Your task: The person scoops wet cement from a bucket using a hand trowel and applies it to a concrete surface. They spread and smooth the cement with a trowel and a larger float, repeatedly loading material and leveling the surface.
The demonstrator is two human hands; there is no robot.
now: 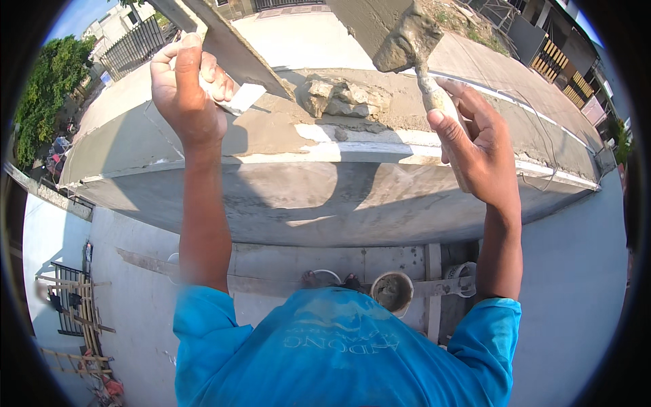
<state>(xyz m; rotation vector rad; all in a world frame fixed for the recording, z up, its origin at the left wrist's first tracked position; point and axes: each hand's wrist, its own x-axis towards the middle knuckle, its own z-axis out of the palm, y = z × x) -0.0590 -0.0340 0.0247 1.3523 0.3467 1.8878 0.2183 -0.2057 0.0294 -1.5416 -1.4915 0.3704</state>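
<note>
My left hand is closed round the pale grip of a grey flat board, which looks like a plastering float. It stands tilted on edge, its lower corner by the wet mortar. A white flat piece sticks out below my fingers. My right hand grips the handle of a trowel, its blade raised away from me. Wet mortar clings to the blade near the handle. Between my hands, a lumpy heap of mortar sits on the ledge, with smeared mortar around it.
The ledge's white front edge runs across in front of me, above a grey wall face. Below are a bucket with grey contents, a clear container and a plank. A thin wire lies over the ledge at right.
</note>
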